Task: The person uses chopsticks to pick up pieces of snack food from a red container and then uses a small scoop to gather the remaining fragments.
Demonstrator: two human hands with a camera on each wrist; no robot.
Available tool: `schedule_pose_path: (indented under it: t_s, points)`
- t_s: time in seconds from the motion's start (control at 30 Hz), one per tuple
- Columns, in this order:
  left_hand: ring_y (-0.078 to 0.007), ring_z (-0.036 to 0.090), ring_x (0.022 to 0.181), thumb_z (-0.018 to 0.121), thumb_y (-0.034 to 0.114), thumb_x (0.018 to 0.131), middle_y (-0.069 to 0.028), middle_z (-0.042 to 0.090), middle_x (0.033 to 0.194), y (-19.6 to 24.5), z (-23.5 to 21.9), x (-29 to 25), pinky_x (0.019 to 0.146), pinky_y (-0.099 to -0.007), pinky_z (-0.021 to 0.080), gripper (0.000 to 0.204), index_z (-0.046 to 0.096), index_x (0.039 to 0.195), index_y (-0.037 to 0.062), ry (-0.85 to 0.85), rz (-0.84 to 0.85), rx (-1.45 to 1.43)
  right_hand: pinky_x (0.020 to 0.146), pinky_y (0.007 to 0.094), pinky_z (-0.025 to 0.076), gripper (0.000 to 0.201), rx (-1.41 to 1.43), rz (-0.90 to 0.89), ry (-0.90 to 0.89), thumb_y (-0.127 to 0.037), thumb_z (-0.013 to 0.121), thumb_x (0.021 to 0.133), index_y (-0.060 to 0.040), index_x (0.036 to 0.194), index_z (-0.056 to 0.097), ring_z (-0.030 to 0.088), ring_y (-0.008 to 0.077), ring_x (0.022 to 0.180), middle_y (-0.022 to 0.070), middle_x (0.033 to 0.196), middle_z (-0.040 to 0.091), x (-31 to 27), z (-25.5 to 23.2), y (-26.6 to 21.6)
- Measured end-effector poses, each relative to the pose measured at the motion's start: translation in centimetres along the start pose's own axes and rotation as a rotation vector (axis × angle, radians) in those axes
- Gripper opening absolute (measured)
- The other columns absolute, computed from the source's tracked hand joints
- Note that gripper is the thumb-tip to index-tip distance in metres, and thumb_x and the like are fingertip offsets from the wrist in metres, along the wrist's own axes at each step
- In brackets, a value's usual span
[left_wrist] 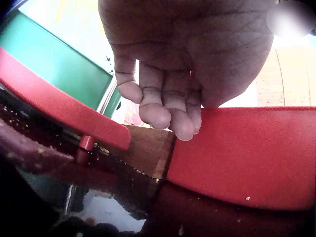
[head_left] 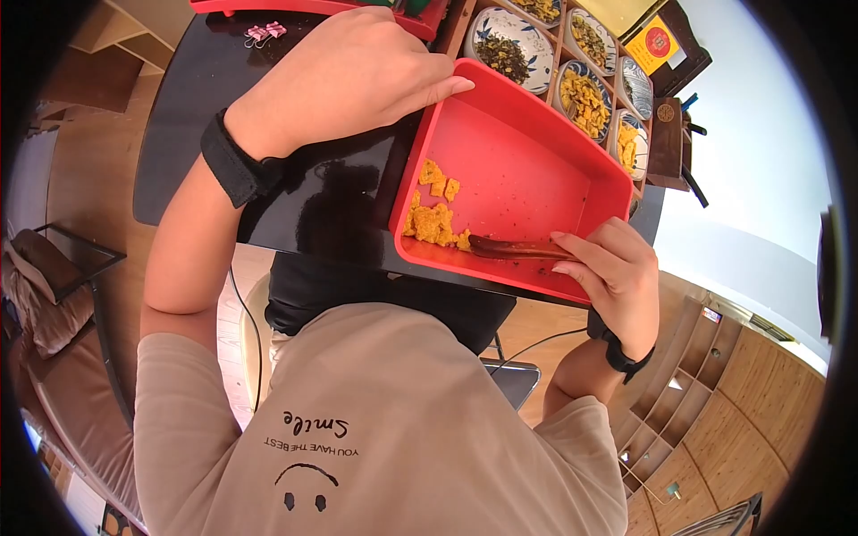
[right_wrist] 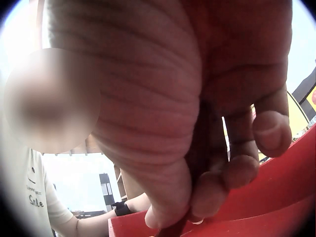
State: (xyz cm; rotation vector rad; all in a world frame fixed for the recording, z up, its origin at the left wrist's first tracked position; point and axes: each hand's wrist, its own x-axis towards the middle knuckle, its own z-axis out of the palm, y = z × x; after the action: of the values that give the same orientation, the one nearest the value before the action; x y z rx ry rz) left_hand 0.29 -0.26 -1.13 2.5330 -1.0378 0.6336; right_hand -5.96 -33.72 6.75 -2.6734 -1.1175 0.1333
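In the head view, a deep red tray (head_left: 509, 170) sits at the near edge of the black table. My left hand (head_left: 366, 76) grips its far left corner, thumb over the rim; the left wrist view shows the fingers (left_wrist: 155, 116) bent against the outer wall. Between thumb and fingers my right hand (head_left: 621, 272) pinches a slim brown wooden scoop (head_left: 514, 249) low along the tray's near side. Its tip touches yellow-orange dried pieces (head_left: 433, 223) gathered in the near left corner. Dark crumbs dot the tray floor. In the right wrist view, the palm hides most of the scoop.
Beyond the tray stands a wooden compartment box (head_left: 559, 54) with patterned dishes of dried leaves and yellow pieces. Pink clips (head_left: 264, 35) lie on the black table (head_left: 313, 170). Another red tray (head_left: 295, 7) is at the back left. A brown holder (head_left: 670, 147) stands at right.
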Motion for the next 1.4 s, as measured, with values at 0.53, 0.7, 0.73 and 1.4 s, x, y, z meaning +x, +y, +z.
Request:
schedule_pose_path:
  t_s: [0.53,0.7,0.73,1.4]
  points:
    - [-0.0323,0.059,0.068,0.067,0.03,0.1,-0.0124,0.064,0.068,0.0,-0.1,-0.1,0.073,-0.0416,0.049,0.034,0.067,0.077,0.0056,0.007,0.008,0.008,0.06,0.0368,0.048,0.03,-0.096,-0.06,0.049,-0.019,0.085,0.071,-0.0052,0.096,0.074,0.056,0.0243,0.069,0.0055,0.072,0.056,1.3,0.2,-0.9]
    - [-0.0327,0.059,0.069,0.066,0.03,0.1,-0.0127,0.063,0.068,0.0,-0.3,-0.1,0.072,-0.0418,0.049,0.034,0.067,0.076,0.0055,0.004,0.007,0.004,0.058,0.037,0.047,0.029,-0.17,-0.094,0.059,-0.019,0.084,0.073,-0.0055,0.096,0.072,0.056,0.0239,0.069,0.0052,0.072,0.054,1.9,0.0,-1.2]
    - [-0.0328,0.059,0.069,0.066,0.03,0.1,-0.0127,0.063,0.068,0.0,-0.4,-0.1,0.072,-0.0418,0.049,0.034,0.067,0.076,0.0055,-0.006,0.005,0.009,0.058,0.037,0.047,0.029,-0.171,-0.094,0.06,-0.019,0.084,0.073,-0.0055,0.096,0.072,0.056,0.0239,0.069,0.0052,0.072,0.054,2.1,-0.1,-1.3]
    - [-0.0311,0.059,0.069,0.066,0.031,0.1,-0.011,0.065,0.07,0.0,0.0,-0.2,0.073,-0.0399,0.05,0.032,0.068,0.08,0.0068,0.015,0.031,0.042,0.054,0.0411,0.046,0.021,-0.127,0.161,0.019,-0.024,0.075,0.092,-0.0057,0.089,0.066,0.06,0.0312,0.059,0.0097,0.063,0.058,2.5,0.0,-2.3]
